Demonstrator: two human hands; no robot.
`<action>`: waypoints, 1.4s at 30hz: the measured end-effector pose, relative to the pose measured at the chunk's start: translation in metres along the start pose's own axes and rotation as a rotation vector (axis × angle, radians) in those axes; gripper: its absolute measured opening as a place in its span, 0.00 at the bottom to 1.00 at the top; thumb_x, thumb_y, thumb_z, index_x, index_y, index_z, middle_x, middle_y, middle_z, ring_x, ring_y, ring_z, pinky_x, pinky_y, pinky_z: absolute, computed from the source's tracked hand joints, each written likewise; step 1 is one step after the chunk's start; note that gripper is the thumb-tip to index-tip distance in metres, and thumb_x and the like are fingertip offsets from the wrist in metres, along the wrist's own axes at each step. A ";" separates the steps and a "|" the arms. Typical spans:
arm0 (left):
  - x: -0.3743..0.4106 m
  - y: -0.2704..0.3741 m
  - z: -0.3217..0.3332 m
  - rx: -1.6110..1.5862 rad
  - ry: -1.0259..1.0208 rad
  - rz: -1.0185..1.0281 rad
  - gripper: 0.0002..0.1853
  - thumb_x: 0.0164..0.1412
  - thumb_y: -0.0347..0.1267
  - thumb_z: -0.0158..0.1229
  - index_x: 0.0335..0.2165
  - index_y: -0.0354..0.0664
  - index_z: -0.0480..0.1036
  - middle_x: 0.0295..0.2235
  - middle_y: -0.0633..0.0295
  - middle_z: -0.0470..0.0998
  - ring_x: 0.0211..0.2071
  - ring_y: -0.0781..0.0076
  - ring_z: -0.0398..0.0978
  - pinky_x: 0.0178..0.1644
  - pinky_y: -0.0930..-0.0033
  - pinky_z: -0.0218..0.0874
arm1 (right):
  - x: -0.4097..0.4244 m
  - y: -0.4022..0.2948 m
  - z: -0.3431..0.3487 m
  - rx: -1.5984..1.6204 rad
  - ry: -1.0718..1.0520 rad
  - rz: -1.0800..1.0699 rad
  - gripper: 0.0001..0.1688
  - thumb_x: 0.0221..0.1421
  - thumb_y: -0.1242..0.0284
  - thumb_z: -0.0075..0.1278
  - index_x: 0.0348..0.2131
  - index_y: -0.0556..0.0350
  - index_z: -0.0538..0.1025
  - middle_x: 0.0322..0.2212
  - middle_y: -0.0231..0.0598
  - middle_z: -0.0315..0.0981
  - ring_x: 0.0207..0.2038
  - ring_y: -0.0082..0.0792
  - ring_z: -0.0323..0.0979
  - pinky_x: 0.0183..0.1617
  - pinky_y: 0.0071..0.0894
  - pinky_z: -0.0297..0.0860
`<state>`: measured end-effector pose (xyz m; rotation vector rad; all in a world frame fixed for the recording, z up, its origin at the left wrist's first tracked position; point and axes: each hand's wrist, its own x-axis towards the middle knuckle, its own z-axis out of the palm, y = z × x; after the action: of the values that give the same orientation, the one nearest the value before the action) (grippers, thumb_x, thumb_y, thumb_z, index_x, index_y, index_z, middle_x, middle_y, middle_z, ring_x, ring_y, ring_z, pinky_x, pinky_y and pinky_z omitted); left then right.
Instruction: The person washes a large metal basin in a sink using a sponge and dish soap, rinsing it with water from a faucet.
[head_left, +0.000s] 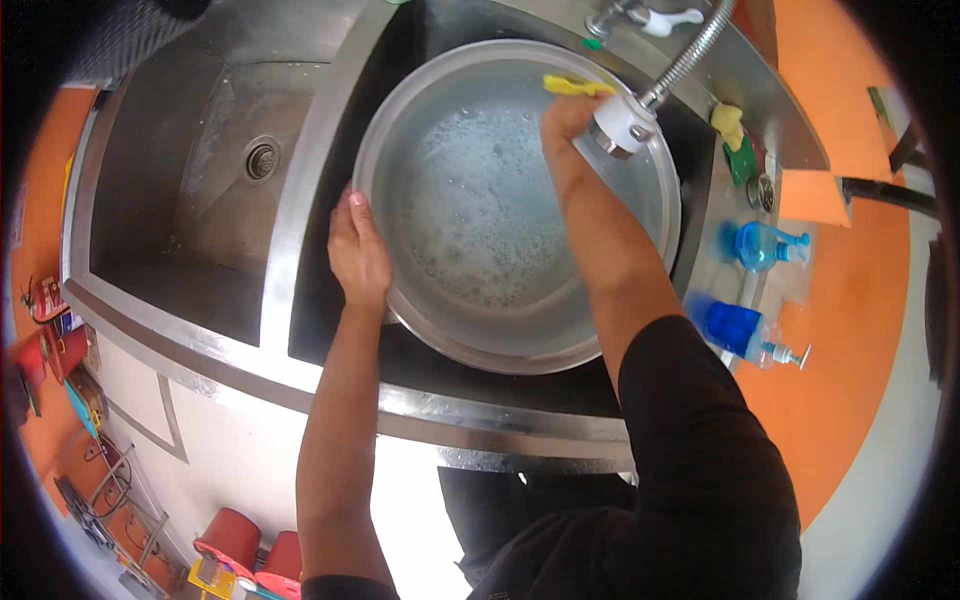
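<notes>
A large round metal basin (495, 341) sits in the right-hand sink, with foamy, soapy water in its bottom. My left hand (361, 255) grips the basin's left rim, thumb on top and fingers on the outside. At the far right inner wall, my right hand (571, 118) presses a yellow sponge or cloth (574, 85) against the metal. A white spray head (624, 124) on a flexible metal hose (694, 60) hangs just right of that hand and covers part of it. No stream of water shows from the spray head.
To the left lies a second steel sink (217, 210) with a drain (262, 160). Along the right ledge stand a light-blue bottle (756, 247), a dark-blue pump bottle (731, 330), a yellow cloth (727, 124) and a green scouring pad (742, 161). Red buckets (229, 540) stand at lower left.
</notes>
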<state>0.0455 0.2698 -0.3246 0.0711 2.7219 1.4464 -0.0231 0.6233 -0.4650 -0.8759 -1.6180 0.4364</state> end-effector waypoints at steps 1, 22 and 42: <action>-0.003 -0.004 -0.009 0.060 0.024 -0.012 0.30 0.68 0.47 0.35 0.51 0.33 0.68 0.45 0.42 0.73 0.47 0.44 0.71 0.51 0.56 0.60 | -0.004 -0.033 -0.012 0.354 -0.109 0.494 0.12 0.58 0.76 0.46 0.42 0.59 0.64 0.38 0.42 0.69 0.39 0.37 0.69 0.48 0.36 0.67; 0.000 -0.004 0.004 -0.018 0.041 0.041 0.27 0.69 0.45 0.34 0.50 0.33 0.69 0.42 0.42 0.74 0.44 0.44 0.72 0.48 0.54 0.62 | -0.208 -0.126 -0.058 0.207 -1.065 0.384 0.35 0.55 0.78 0.39 0.60 0.60 0.50 0.48 0.67 0.64 0.51 0.65 0.63 0.53 0.55 0.60; -0.003 0.001 0.015 -0.369 0.055 -0.095 0.36 0.69 0.50 0.27 0.45 0.29 0.72 0.37 0.49 0.79 0.38 0.60 0.75 0.45 0.63 0.63 | -0.188 -0.194 -0.073 0.262 -0.808 0.510 0.10 0.59 0.74 0.40 0.42 0.54 0.61 0.28 0.59 0.71 0.32 0.66 0.70 0.33 0.61 0.64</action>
<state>0.0498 0.2823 -0.3321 -0.1154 2.4101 1.9141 -0.0062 0.3452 -0.4383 -0.9653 -1.9678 1.4747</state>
